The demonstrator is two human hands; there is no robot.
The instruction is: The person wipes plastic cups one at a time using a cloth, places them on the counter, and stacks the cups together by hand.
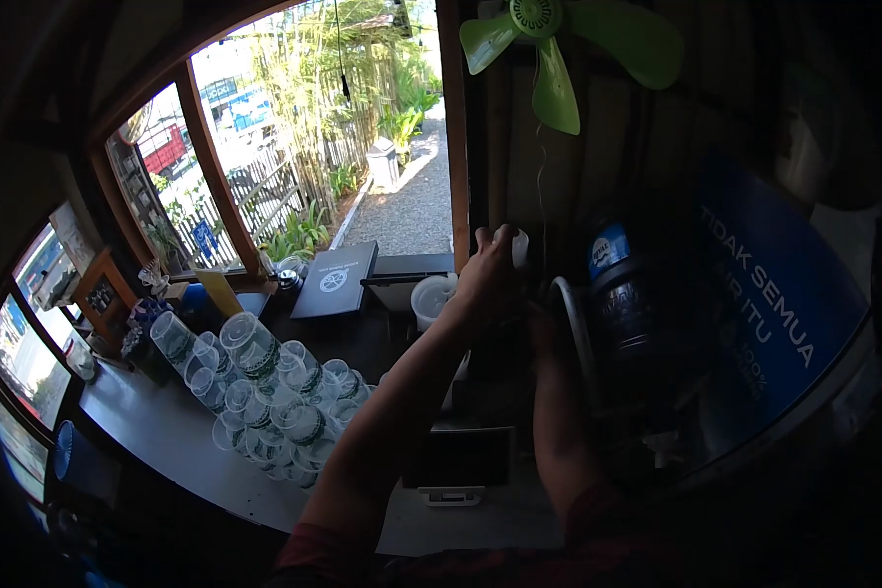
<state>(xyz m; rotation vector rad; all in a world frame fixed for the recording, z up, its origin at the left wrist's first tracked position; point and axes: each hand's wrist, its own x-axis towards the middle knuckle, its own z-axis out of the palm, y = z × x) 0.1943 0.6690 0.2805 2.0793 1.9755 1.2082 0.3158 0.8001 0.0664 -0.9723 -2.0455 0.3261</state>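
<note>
Clear plastic first: cups (250,348) nested in leaning stacks on the tabletop (167,421), left of the arms, probably to save room and sit within reach. From my remote seat I have both arms stretched forward over the tabletop. Left hand (490,267) is up high, fingers bent, right next to a pale thing (520,249), likely a cup or lid; it sits just at the hand's right side, beyond the white tub (431,301). Fingers look curled, but I can't tell whether they clamp it. Right hand (541,326) is lower, in deep shade near the curved pipe (576,338); I can't tell if those fingers are apart, together or on something. My guess: the left arm goes high to clear the tub, which stands just beside the forearm.

Scale (461,461) lies flat between the forearms, its panel toward the person, I'd say for easy reading. Blue book (335,281) lies by the window, off to the left, likely to keep it out of the working spot. Dark jug (629,294) with a blue label is right of the pipe; too dark there for me to tell what it rests on.
</note>
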